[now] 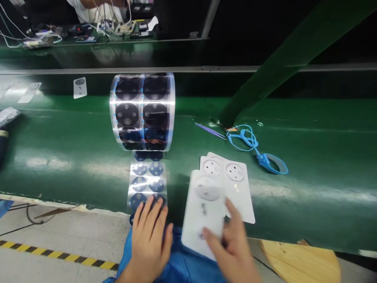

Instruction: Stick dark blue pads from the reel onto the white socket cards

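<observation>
My left hand (149,237) lies flat with its fingers stretched over the near end of a clear strip of round dark stickers (147,179). That strip runs down from a large roll of stickers (143,112) standing on the green bench. A white rectangular panel (200,224) with a round recess and small dark marks is in my right hand (231,243), pinched between thumb and fingers at its right side and slightly blurred. Beyond it, two or more similar white panels (240,192) lie overlapped on the bench, partly hidden by the held one.
Purple tweezers (210,131) and a blue coiled wrist strap (272,162) lie beside a green post (265,78). More white panels (80,87) rest at the far left. Across the bench, a person's arm (103,3) is above wired electronics (114,29). A wooden stool (300,261) stands below right.
</observation>
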`<state>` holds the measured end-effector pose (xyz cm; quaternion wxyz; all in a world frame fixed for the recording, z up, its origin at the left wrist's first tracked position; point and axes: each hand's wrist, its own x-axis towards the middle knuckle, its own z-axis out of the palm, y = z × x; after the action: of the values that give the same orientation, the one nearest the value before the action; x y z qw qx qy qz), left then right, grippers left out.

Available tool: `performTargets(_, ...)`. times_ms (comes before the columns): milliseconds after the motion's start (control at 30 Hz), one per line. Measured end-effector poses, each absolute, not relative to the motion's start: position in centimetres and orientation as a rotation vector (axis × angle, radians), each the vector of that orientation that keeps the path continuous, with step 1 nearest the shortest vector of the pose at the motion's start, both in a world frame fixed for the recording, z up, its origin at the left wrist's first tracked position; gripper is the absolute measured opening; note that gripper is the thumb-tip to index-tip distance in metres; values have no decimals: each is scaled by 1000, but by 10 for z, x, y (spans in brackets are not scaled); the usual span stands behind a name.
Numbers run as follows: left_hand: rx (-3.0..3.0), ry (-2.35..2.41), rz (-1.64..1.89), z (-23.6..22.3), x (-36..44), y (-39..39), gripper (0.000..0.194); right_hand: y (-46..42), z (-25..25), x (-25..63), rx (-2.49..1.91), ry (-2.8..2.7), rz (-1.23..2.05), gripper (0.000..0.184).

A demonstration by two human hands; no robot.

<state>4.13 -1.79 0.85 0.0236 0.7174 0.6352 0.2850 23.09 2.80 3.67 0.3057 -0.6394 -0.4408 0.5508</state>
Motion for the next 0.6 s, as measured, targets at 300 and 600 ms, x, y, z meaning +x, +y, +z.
performTargets(300, 1439, 1900, 1518, -16, 28, -91, 44, -9, 37, 195, -1535, -897, 1922, 115)
performTargets(600, 450, 1829, 1538, -50, 17, -107, 69, -24, 26, 207, -1210, -1861, 2257, 85)
